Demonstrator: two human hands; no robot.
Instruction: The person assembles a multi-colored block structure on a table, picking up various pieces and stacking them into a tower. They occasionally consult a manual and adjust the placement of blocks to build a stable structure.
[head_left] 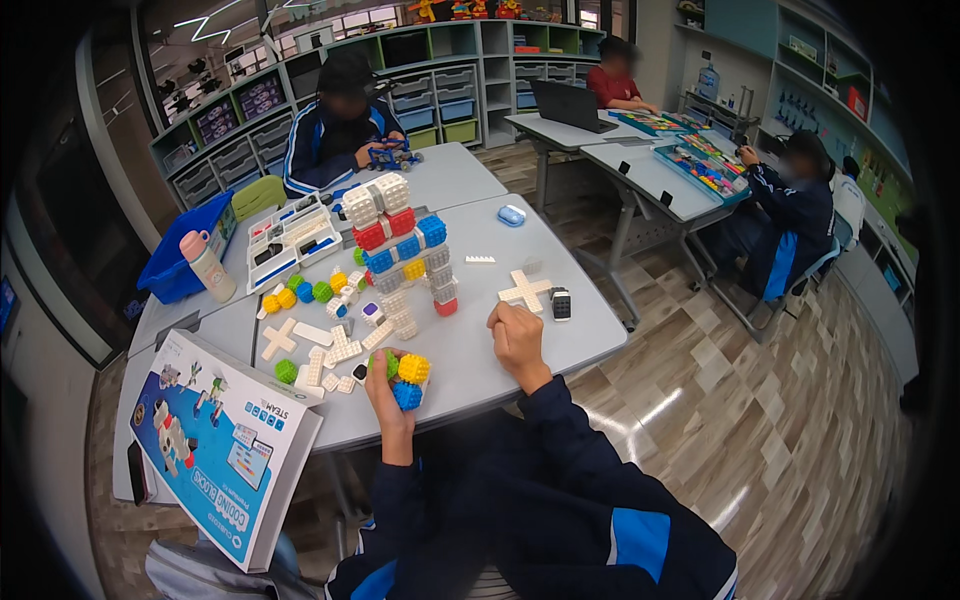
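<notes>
My left hand (388,395) is closed around a small cluster of joined studded blocks (411,370), green, yellow and blue, just above the table's near edge. On the tabletop to its right rests my right hand (517,345), fingers curled into a fist; what they hold, if anything, is hidden. Beside that fist lie a white cross-shaped piece (525,290) and a black block (561,304). Beyond my hands stands a tall block figure (392,235) in white, red, blue, yellow and grey. White flat pieces (343,347) and a green block (286,371) are scattered left of my left hand.
A large kit box (230,440) leans over the left table edge. Behind it are a pink bottle (207,265), a blue bin (185,245) and a white parts tray (290,240). A blue case (511,215) lies far right. Across the table, a person (340,130) handles a blue model.
</notes>
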